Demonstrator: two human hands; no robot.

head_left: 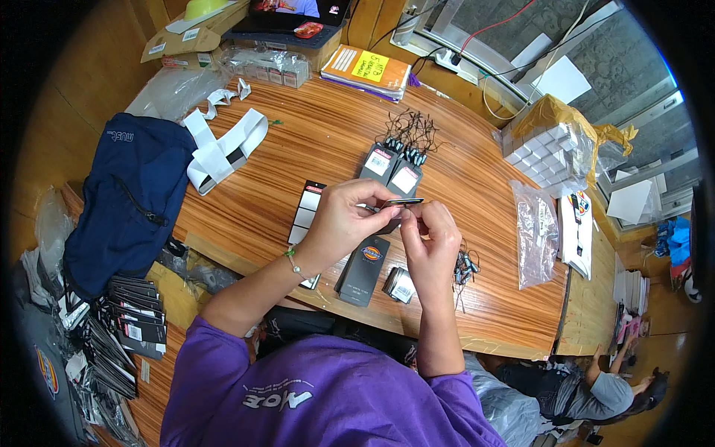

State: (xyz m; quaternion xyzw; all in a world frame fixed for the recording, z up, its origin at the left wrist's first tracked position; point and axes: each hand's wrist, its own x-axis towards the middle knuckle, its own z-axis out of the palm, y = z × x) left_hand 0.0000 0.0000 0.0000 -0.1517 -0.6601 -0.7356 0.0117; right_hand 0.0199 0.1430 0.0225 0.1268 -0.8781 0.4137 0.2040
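Above the middle of the table, my left hand pinches a dark hang tag, seen nearly edge-on. My right hand meets it there, its fingers closed by the tag's lower edge; whatever they grip is too small to tell. Below my hands lies a stack of dark grey hang tags with an oval emblem. Right of that sits a small pile of barcode stickers. Dark cords with small fasteners lie beside my right wrist. Beyond my hands are stacked tags with white stickers and black strings.
A black card with white labels is partly under my left arm. A navy cloth bag and white strips lie left. Clear plastic bags and wrapped small boxes stand right. Notebooks lie at the back. Another person is lower right.
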